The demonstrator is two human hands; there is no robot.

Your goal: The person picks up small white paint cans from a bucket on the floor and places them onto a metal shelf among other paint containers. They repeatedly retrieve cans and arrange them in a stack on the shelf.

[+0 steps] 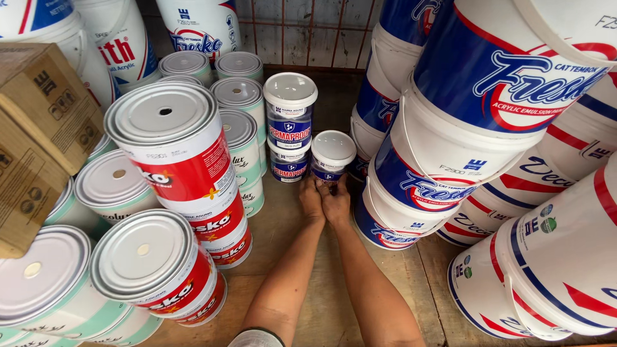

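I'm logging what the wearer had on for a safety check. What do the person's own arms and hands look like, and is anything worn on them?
Both forearms are bare along their whole visible length. The left hand and right hand show no gloves, and no rings, watch or wristband can be seen. At the bottom edge, near the left elbow, a bit of pale grey fabric with a dark trim shows, probably a sleeve edge.

Small white-lidded tub point(332, 157) with a blue-and-white label stands upright on the wooden floor, just beside a stack of two similar tubs.
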